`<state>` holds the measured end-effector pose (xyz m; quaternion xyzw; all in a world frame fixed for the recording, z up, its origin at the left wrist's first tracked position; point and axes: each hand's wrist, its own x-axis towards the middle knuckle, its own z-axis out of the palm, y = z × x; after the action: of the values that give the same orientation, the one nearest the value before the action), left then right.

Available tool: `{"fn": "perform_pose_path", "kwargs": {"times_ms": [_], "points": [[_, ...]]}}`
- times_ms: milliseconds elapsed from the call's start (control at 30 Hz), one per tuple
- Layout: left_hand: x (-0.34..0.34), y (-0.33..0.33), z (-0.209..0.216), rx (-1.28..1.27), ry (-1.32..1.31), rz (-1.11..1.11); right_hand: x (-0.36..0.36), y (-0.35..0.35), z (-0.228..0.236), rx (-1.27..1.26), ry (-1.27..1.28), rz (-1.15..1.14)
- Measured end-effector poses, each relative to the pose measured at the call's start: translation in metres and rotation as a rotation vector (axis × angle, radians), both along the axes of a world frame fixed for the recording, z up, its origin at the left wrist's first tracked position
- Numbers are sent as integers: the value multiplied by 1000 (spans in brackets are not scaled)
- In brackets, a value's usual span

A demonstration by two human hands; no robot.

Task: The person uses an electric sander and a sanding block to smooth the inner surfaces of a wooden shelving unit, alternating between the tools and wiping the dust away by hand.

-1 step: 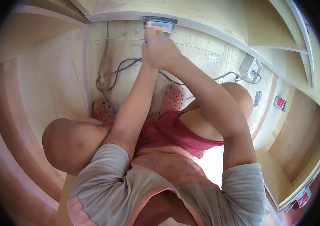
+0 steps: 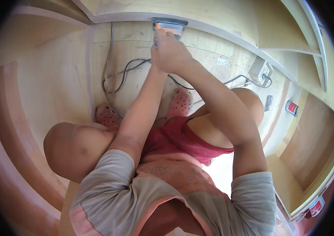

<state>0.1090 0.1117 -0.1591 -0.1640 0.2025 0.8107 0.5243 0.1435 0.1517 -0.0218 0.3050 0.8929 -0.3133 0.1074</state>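
An orange and grey power sander [image 2: 173,28] with a dark pad rests against the pale edge board [image 2: 214,30] of a wooden cabinet at the far side. My right hand [image 2: 173,54] is closed round the sander's body, fingers curled over its back. Beneath it, my left hand [image 2: 156,59] reaches to the same spot; its fingers are mostly hidden behind the right hand, so their grip does not show. Both arms stretch forward and meet at the tool. A dark cord [image 2: 129,65] loops over the floor beside my left forearm.
The cord leads right to a socket box [image 2: 261,70] with a plug in it. My pink clogs [image 2: 108,116] stand on the boards between my knees. A red and white can [image 2: 292,108] sits at the right. Wooden cabinet panels [image 2: 49,86] rise at the left, and shelves [image 2: 289,31] at the right.
The sander and both hands have shifted slightly to the right along the edge board. The cord loop on the floor has moved a little.
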Motion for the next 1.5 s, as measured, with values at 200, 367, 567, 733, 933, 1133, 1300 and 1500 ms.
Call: {"fn": "perform_pose_path", "kwargs": {"times_ms": [200,367,567,733,933,1133,1300,1500], "points": [[53,32,10,27,-27,-55,26,21,13,33,-121,-58],[56,33,18,-4,0,-56,24,20,23,63,-235,-29],[37,21,18,-55,27,-42,1,8,31,-14,-185,49],[9,2,18,-92,37,2,-23,-7,28,-27,-135,123],[-34,-23,14,-92,61,72,-53,-31,25,-35,20,217],[-83,-51,15,-76,106,116,-73,-53,23,-41,68,220],[-117,-75,9,-205,132,173,-66,-57,6,-75,272,182],[-97,-64,-5,-370,171,227,-44,-37,-3,-23,270,140]]}}
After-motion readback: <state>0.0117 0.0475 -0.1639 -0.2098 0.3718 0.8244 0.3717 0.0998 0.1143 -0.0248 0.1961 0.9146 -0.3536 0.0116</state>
